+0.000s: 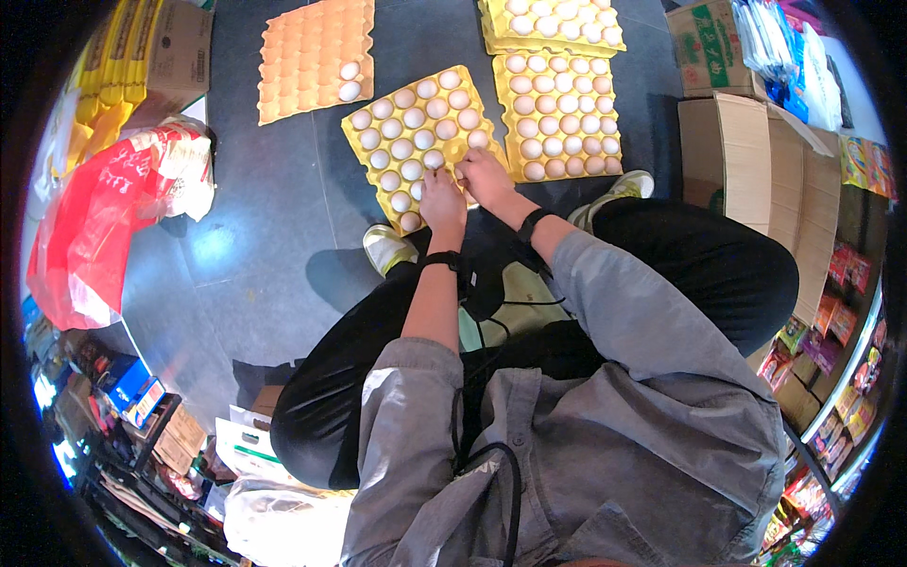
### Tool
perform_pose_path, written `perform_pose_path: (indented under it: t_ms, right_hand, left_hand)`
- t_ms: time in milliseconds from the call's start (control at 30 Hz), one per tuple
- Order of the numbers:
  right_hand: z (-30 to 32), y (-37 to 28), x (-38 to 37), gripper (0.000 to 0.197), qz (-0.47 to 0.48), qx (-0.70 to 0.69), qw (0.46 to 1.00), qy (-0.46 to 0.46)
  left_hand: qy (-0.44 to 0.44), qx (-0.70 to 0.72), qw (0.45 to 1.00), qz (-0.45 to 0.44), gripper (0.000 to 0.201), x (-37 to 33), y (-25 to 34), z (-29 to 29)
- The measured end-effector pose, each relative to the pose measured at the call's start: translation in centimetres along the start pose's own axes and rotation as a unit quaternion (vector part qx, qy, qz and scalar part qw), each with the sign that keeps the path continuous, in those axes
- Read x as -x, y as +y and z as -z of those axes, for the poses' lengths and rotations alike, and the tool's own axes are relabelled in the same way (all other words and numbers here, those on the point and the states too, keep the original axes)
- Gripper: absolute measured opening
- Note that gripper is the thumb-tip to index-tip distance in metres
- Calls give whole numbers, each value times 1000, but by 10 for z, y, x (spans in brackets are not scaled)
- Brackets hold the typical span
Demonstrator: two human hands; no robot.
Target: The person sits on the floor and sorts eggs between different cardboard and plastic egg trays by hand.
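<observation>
A yellow egg tray point(480, 132) lies askew on the floor between my feet, most of its cups filled with pale eggs point(400, 149). Over its near right part, my left hand point(442, 200) has its fingers drawn together and pointing down, close beside an egg point(433, 159). Right next to it, my right hand point(487, 180) curls its fingers inward at the tray. Whatever either hand grips is hidden by the fingers. An egg-free cup point(454, 151) shows just beyond the fingertips.
An orange tray point(307, 61) with two eggs lies far left. A full yellow tray point(561, 115) sits at right, with stacked trays point(553, 26) beyond it. Open cardboard box point(713, 156) stands right; a red-and-white bag point(104, 208) is left. My shoes point(387, 248) flank the middle tray.
</observation>
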State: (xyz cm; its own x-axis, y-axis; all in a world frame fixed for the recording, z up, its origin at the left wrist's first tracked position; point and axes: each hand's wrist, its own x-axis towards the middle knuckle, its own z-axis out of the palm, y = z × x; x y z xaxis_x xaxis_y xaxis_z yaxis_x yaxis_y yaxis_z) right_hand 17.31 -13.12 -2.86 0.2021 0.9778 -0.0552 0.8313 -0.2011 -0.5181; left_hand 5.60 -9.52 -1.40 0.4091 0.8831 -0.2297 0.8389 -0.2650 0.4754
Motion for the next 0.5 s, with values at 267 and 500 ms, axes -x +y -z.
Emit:
perform_pose_path:
  t_ms: [267, 500]
  right_hand:
    - [3, 6, 7, 19, 57, -4, 998, 15]
    - [17, -3, 20, 27, 40, 6, 995, 94]
  left_hand:
    - [41, 10, 999, -21, 20, 7, 1, -1]
    - [1, 26, 1000, 13, 23, 13, 6, -1]
